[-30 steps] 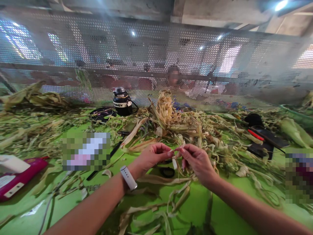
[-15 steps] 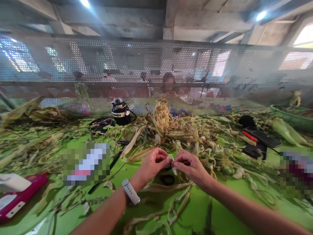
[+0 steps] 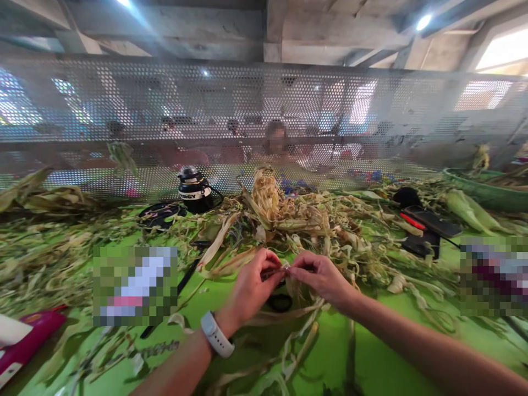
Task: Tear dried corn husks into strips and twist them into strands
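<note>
Pinching a small, pale, husk-like scrap point(image 3: 286, 267) in the fingertips of bare left hand point(image 3: 252, 281) and bare right hand point(image 3: 322, 278) — close together, likely for fine control — above a smooth, bright green tabletop point(image 3: 330, 355).

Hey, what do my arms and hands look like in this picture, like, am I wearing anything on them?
Your left hand and right hand are gloveless. No sleeve shows on either arm. Your left arm has a white wristband with small dark holes; your right arm shows nothing worn.
</note>
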A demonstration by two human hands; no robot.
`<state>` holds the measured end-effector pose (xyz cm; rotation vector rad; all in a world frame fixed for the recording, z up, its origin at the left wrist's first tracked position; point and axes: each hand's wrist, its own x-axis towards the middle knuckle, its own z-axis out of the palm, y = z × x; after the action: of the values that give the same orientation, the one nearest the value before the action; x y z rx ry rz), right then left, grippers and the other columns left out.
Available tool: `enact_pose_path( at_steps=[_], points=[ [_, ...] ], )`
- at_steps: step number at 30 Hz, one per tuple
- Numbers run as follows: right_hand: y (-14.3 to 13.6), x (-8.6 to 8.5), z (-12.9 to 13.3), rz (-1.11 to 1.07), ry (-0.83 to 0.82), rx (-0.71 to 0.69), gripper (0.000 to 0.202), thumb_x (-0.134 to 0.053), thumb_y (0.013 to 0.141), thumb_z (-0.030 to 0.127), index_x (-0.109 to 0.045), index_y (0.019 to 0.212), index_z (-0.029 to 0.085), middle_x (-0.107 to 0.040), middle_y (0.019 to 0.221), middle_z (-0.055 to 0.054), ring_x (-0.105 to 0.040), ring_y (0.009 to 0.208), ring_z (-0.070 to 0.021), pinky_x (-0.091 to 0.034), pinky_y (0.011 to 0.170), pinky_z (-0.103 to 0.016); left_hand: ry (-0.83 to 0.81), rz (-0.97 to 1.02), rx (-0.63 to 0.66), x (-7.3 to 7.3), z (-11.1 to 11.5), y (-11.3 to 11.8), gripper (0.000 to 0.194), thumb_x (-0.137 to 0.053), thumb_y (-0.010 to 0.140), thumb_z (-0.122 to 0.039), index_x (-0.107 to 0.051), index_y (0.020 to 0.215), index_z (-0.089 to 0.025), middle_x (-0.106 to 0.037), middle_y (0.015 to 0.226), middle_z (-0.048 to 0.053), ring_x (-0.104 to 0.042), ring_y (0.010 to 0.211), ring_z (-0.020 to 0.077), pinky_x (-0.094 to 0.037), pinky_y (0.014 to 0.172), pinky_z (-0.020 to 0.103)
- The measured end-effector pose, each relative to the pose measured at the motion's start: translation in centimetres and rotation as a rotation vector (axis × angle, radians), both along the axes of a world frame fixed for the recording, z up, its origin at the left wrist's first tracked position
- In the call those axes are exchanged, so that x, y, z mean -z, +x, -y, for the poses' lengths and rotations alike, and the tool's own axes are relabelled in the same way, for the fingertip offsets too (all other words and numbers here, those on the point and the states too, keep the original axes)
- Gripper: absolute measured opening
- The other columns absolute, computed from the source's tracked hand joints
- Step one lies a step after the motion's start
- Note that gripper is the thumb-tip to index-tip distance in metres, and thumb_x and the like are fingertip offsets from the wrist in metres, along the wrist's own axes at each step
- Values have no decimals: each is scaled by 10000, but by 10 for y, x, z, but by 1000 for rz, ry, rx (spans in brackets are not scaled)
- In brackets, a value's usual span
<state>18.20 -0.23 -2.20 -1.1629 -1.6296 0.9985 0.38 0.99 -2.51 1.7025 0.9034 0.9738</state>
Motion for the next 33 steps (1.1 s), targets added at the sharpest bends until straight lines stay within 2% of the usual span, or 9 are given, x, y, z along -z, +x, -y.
enact_pose_path(
  at_steps=[6,10,14,17,20,25,29,33],
  points=[
    [-3,6,-2,-159,-119,-2,354,-712,652,470,-548,707,162,-513,618,38,-444,545,-88,-345,496,-216,28,-60,65,-2,4,0,146,-581,807,-273,-477,873,-193,-652,789,-4,-624,745,131,-466,650,219],
    [-6,9,-3,-229,-180,-27,392,-737,621,460,-546,802,169,-538,672,36,-467,532,-82,-362,485,-212,81,-107,68,1,4,0,149,-579,807,-266,-463,874,-201,-658,754,-16,-631,719,134,-465,634,221],
    [-3,5,-2,-79,-56,20,256,-680,707,399,-627,718,149,-551,657,10,-491,609,-112,-383,561,-240,38,-124,87,3,2,0,214,-594,789,-284,-461,936,-203,-682,807,8,-642,748,160,-480,664,257],
    [1,1,-2,-25,41,83,189,-661,739,351,-667,720,163,-571,715,-1,-520,697,-132,-399,640,-257,-61,-110,164,1,1,0,277,-602,773,-299,-518,1015,-194,-685,834,24,-638,799,179,-492,733,291],
    [1,1,-2,5,96,107,153,-666,742,325,-677,713,176,-572,727,-5,-533,726,-143,-414,687,-276,-169,-89,287,0,2,2,217,-589,776,-323,-631,941,-188,-685,908,44,-614,880,195,-469,827,317],
    [-3,5,-4,36,331,132,78,-675,747,278,-678,714,208,-549,814,-20,-541,809,-155,-432,774,-301,-309,-51,327,-3,10,7,210,-618,754,-328,-687,885,-180,-686,849,39,-597,787,174,-459,765,289],
    [-2,6,-4,-11,338,160,82,-642,774,273,-663,724,211,-562,788,-20,-546,790,-154,-448,737,-291,-320,-38,387,-11,17,10,167,-620,757,-305,-702,844,-188,-685,829,35,-589,854,180,-426,815,272],
    [-3,6,-5,-84,210,141,101,-625,770,272,-633,722,184,-567,695,-1,-526,679,-132,-434,633,-254,-388,-2,359,-13,19,9,147,-589,761,-256,-697,834,-188,-661,800,12,-557,766,150,-410,732,242]
  ],
)
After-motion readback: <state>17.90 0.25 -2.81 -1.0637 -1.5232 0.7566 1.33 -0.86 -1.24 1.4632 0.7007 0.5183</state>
